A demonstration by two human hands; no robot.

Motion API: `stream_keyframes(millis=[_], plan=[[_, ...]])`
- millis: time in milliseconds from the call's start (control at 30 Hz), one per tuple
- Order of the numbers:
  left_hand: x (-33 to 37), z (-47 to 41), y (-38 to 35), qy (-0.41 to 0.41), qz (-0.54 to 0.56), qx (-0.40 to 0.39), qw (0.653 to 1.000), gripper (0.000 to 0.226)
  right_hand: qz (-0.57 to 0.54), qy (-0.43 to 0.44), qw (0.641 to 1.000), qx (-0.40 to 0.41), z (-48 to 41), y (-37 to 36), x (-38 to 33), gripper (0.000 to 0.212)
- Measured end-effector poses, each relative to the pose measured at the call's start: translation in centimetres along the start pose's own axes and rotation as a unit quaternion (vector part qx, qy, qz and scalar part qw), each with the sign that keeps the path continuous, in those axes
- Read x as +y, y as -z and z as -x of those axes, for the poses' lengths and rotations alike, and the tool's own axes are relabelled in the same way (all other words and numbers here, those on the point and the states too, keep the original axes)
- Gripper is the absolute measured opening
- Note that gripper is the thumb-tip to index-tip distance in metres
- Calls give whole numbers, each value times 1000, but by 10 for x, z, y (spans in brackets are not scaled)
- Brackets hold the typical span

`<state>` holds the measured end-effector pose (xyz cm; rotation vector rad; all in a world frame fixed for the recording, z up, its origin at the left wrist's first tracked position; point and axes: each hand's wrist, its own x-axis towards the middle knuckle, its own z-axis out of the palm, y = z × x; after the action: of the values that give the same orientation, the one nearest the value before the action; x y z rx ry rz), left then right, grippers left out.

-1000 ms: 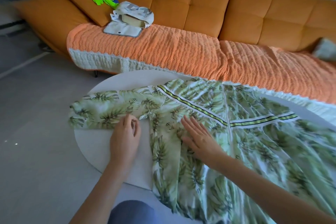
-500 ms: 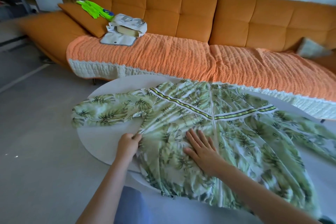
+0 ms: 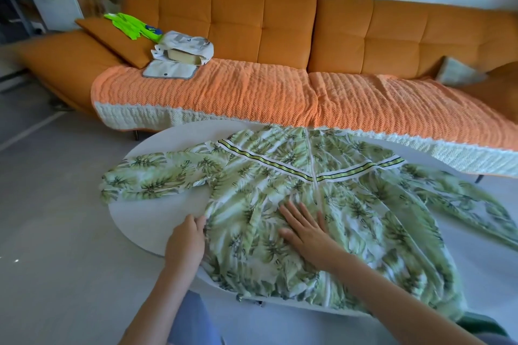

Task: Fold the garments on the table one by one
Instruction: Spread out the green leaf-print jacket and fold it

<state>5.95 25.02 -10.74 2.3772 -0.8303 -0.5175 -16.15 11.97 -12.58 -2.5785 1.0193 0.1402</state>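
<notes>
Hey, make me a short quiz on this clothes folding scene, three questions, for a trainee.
1. True or false: the right hand lies flat, fingers straight, on the leaf-print garment.
2. The left hand grips the garment at: A) its striped band, B) its side edge, C) its collar.
3. What colour is the sofa behind the table?
Key: 1 true; 2 B; 3 orange.
</notes>
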Motion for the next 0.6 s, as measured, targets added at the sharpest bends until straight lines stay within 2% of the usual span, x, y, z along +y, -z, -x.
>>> stream_keyframes(millis=[67, 167, 233, 300, 400, 500, 567, 600], plan=[[5, 12, 5, -6, 2, -47, 999, 41, -63, -16, 997, 30, 5, 4, 1, 80], [7, 19, 6, -6, 45, -116, 992, 37, -23, -23, 999, 26, 24, 4, 6, 78], [7, 20, 3, -34, -23, -77, 996, 33, 46, -13, 999, -14, 36, -1, 11, 81], [12, 19, 1, -61, -112, -16, 992, 34, 59, -11, 998, -27, 39, -3, 14, 85], [31, 17, -3, -101, -228, 52, 967, 39, -8, -33, 999, -14, 32, 9, 15, 53], [58, 9, -15, -175, -204, 86, 959, 46, -91, -54, 994, 18, 21, 26, 23, 62], [80, 3, -30, -231, -169, 46, 957, 44, -109, -70, 991, 29, 13, 36, 33, 67], [91, 0, -39, -252, -155, 14, 955, 44, -107, -80, 991, 31, 9, 40, 40, 63]])
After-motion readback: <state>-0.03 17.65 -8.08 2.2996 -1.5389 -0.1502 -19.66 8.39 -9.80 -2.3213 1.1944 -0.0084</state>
